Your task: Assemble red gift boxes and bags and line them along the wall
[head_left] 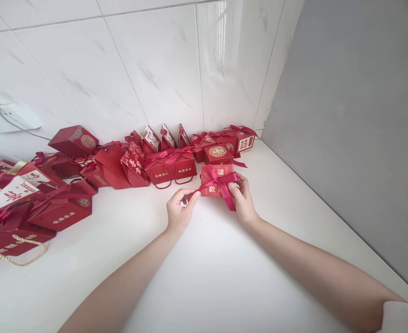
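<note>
A small red gift box (208, 190) with gold lettering sits in front of me, a dark pink ribbon (218, 179) tied in a bow across it. My left hand (181, 208) pinches one end of that ribbon, just left of the box. On the other side, my right hand (243, 196) grips the box's right edge, the thumb pressed on the bow. One ribbon tail hangs down over the box's front. Right behind it stands another red box (218, 153) with a round gold emblem.
Red gift boxes (171, 172) line the tiled wall (165, 69). More boxes (63, 212) crowd the left, one with a rope handle (15, 261). A grey panel (356, 115) borders the white tabletop (197, 277) on the right. A cable (20, 127) runs along the wall.
</note>
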{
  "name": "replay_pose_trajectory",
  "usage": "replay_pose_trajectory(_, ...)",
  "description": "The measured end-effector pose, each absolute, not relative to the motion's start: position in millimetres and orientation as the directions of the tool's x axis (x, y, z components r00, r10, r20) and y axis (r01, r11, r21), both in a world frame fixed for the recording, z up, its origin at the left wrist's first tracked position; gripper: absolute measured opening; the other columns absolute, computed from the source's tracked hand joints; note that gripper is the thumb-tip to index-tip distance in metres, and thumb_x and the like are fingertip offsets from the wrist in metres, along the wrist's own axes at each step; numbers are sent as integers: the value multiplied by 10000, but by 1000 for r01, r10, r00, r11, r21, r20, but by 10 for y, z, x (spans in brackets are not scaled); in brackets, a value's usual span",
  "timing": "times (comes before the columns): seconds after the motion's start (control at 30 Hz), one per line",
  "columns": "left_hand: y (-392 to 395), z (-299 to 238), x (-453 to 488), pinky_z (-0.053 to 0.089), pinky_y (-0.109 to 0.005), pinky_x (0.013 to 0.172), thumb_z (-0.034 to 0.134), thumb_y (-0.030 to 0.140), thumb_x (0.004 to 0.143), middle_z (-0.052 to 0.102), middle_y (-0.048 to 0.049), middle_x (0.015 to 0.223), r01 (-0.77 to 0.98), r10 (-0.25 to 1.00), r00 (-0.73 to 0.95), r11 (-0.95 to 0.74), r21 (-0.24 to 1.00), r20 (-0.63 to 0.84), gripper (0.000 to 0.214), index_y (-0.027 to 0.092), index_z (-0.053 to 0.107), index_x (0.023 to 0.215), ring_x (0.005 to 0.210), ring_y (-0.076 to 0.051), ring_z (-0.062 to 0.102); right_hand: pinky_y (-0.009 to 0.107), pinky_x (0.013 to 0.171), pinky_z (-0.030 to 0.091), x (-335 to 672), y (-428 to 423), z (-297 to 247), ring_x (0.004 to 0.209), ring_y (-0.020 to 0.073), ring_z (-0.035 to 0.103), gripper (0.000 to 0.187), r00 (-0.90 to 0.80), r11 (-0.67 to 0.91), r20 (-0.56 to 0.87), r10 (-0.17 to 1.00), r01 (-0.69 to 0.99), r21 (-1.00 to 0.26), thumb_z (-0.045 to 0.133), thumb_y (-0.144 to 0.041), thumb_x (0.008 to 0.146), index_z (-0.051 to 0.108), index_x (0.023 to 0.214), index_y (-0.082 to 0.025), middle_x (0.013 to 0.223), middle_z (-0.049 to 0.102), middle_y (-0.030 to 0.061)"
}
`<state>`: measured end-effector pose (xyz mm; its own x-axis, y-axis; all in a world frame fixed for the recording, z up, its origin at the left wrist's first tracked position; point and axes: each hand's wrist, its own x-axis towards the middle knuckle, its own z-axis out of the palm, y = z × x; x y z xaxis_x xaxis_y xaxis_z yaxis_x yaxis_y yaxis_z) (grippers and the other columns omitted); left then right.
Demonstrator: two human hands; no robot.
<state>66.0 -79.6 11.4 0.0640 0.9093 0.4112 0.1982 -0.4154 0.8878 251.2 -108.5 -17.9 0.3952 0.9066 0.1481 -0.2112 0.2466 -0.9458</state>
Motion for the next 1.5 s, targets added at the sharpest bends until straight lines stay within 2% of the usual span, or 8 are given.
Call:
replay_pose_trajectory(0.23,-969,417,695,321,-238,432,646,474,838,579,10,518,34,969,212,-133,990,123,355,177,608,647,411,-81,421,442,1027,449,2508,-1093,-145,1275,266,475,555,368,249,173,913,-170,-953,594,-555,858,429,1310,-279,1440,443,88)
replay_pose_trajectory(0.5,-911,123,711,301,-219,431,615,464,847,596,-15,507,59,954,299,13,998,-30,393,151,612,610,404,-73,443,478,1063,418,2509,-1095,-125,1264,274,486,566,363,232,153,919,-185,-955,601,-561,845,427,1300,-273,1446,430,99)
replay_pose_trajectory(0.8,-898,76,716,327,-217,441,581,452,868,598,-13,530,92,925,380,-38,995,0,383,148,618,638,416,-74,456,468,1079,403,2509,-1088,-153,1298,266,451,516,370,256,175,912,-184,-949,559,-551,874,438,1296,-280,1445,435,77)
replay_pose_trajectory(1.1,-901,47,726,405,-222,477,585,447,845,634,-35,599,210,881,468,-32,977,-72,345,152,665,684,474,-94,518,484,1097,370,2552,-1041,-240,1266,268,474,386,367,283,192,910,-213,-935,510,-515,897,497,1204,-281,1341,520,46)
replay_pose_trajectory(1.27,-820,28,753,445,-226,475,598,330,780,615,-23,619,191,927,334,111,975,-171,191,158,609,698,499,-112,553,511,1073,390,2538,-1024,-273,1180,276,528,363,358,293,188,915,-267,-918,459,-533,911,522,1145,-264,1210,590,41)
replay_pose_trajectory(1.37,-766,1,731,386,-210,428,542,321,805,578,-3,651,38,979,184,85,996,-90,175,186,513,697,511,-109,527,502,1080,387,2525,-1047,-263,1208,277,511,368,375,317,210,903,-252,-914,487,-526,904,513,1163,-266,1239,574,46)
replay_pose_trajectory(1.43,-744,-18,707,420,-215,485,522,380,851,607,-21,776,-32,998,61,-15,999,17,208,196,515,755,640,-125,569,498,1085,385,2515,-1077,-241,1228,279,499,385,369,328,231,900,-226,-917,500,-526,902,503,1193,-274,1272,556,48)
replay_pose_trajectory(1.5,-737,-28,688,509,-263,663,473,503,898,634,-62,1035,-72,994,18,-110,991,111,310,208,568,913,910,-169,616,488,1089,386,2502,-1111,-214,1242,276,493,409,333,339,264,905,-193,-921,511,-532,900,488,1229,-290,1309,537,45)
